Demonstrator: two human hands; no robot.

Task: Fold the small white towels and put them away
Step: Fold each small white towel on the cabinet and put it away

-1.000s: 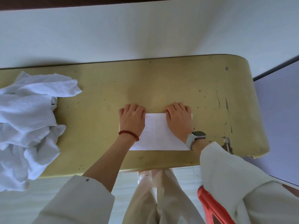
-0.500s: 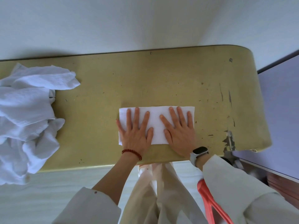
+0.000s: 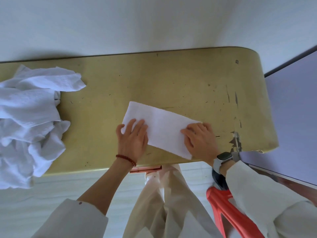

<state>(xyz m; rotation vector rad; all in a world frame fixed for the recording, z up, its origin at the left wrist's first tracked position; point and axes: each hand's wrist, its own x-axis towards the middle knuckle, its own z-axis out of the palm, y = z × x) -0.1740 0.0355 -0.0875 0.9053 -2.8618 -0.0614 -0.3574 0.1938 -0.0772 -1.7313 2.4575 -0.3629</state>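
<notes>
A left hand (image 3: 133,139) rests flat and a right hand (image 3: 199,140) pinches the ends of a folded white rectangular towel (image 3: 163,130) between them.

Setting: a plain indoor room, domestic or laundry-type; the exact kind cannot be determined. Indicators: a worn yellow counter (image 3: 171,79) with a scratched, chipped surface stands against a bare white wall (image 3: 137,23). A heap of unfolded white towels (image 3: 29,121) lies at the counter's left end, and one folded white towel (image 3: 161,127) lies flat near the front edge. A red plastic stool (image 3: 228,212) stands on the pale floor (image 3: 51,189) beside the counter.
</notes>
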